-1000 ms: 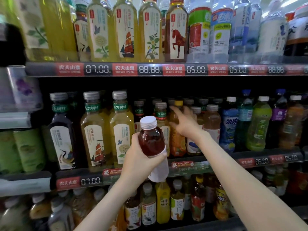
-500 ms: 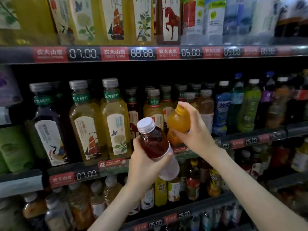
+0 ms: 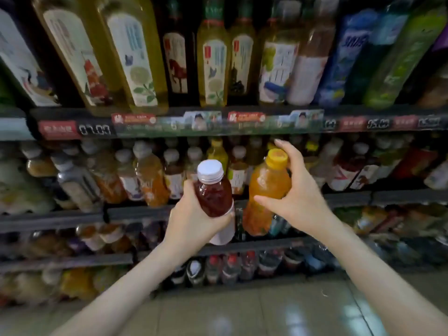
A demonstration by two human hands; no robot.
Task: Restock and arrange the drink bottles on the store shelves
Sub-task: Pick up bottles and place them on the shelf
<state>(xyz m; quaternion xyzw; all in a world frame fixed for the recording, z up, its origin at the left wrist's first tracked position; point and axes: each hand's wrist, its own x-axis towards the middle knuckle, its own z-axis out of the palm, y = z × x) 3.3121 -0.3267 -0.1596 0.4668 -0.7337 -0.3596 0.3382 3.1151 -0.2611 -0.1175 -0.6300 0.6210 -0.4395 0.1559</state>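
- Crowded store shelves (image 3: pixel 135 212) of bottled drinks are seen ahead, above a glossy tiled floor (image 3: pixel 242 311).
- A dark red bottle (image 3: pixel 213 195), white-capped, is clasped round its body by the left hand (image 3: pixel 194 221) in front of the lower shelves.
- An orange bottle (image 3: pixel 266 187), yellow-capped, is grasped at the shoulder by the right hand (image 3: pixel 298 200), just beside the red one.
- Both are judged full, fairly heavy and made of smooth, slightly yielding plastic; a hold round the body is advised.

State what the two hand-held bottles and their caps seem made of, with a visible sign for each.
Dark red bottle: probably clear glossy plastic; the drink shows through. Its white cap: matte plastic, ribbed side. Orange bottle: likely clear plastic, juice visible inside. Its yellow cap: opaque plastic, apparently smooth.
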